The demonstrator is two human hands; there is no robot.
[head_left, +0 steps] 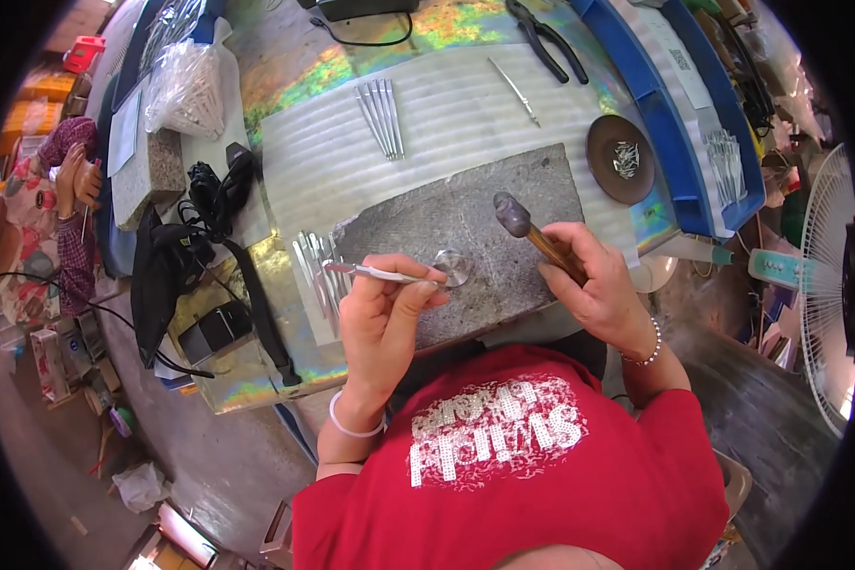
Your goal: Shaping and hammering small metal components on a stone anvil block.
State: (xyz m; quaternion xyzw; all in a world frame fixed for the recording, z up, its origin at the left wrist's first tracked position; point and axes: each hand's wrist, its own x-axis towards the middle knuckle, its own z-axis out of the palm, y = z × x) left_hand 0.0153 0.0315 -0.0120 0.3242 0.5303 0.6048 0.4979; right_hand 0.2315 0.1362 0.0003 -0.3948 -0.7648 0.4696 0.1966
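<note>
In my left hand (380,323), a slim silver metal tool (369,273) with a flattened end is pinched between thumb and fingers, above the near left part of a grey stone slab (527,275). Its right end lies beside a small round shiny metal block (456,269) on the slab. My right hand (594,290) is wrapped round the wooden handle of a hammer (515,217), whose dark head is raised over the slab's right half. Several similar slim silver tools (315,271) lie left of the slab. Another row of silver tools (382,119) rests on the white foam sheet (304,152).
A brown dish (603,176) of small metal pins, pliers (549,43), a thin pointed tool (515,92) and a blue tray (655,104) stand farther right. Black straps (252,294) and a plastic bag (185,90) lie left. A fan (826,285) is at far right; another person (47,218) sits left.
</note>
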